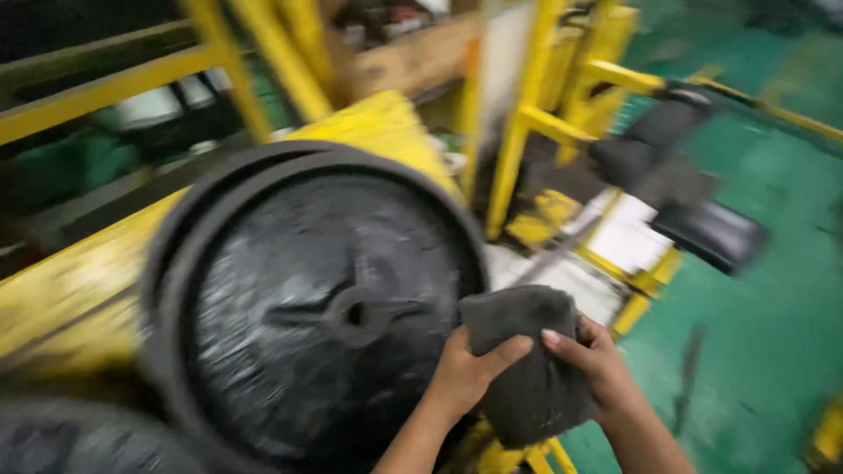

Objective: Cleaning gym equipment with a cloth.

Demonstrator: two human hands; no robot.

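Note:
A large round black disc [307,298] with a keyed centre hole leans upright against a yellow bench [79,281], filling the middle of the view. At its lower right edge both my hands hold a dark grey cloth [527,369]. My left hand [465,373] grips the cloth's left side, thumb laid across its front. My right hand [593,360] pinches the cloth's right side, fingers over its front. The cloth touches or sits just in front of the disc's rim; blur hides which.
Yellow metal frame posts [518,132] rise behind the disc. Dark blurred machine parts [676,175] hang off the frame at the right. The floor [773,333] is green. Another black round part [79,439] shows at the bottom left.

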